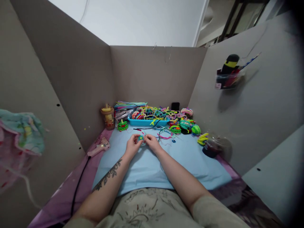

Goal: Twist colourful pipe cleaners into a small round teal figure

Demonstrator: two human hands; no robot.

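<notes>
My left hand (pixel 133 143) is closed on a small teal fuzzy piece (pixel 140 138) with a yellow spot, seemingly bent from pipe cleaners. From the other side, the fingertips of my right hand (pixel 152 142) pinch together at the edge of the same piece. Both hands are held over the light blue cloth (pixel 180 158). Just beyond them lie loose pipe cleaners (pixel 165 135) in pink and green, and a small dark blue disc (pixel 174 141). My fingers cover much of the teal piece.
A blue tray (pixel 148 123) heaped with colourful pipe cleaners stands at the back. Finished-looking fuzzy figures (pixel 185 124) cluster at right; a green one (pixel 123 125) sits left. A pink glue gun (pixel 99 148) with black cord lies left. Grey panels enclose the table; a cup (pixel 228 79) hangs right.
</notes>
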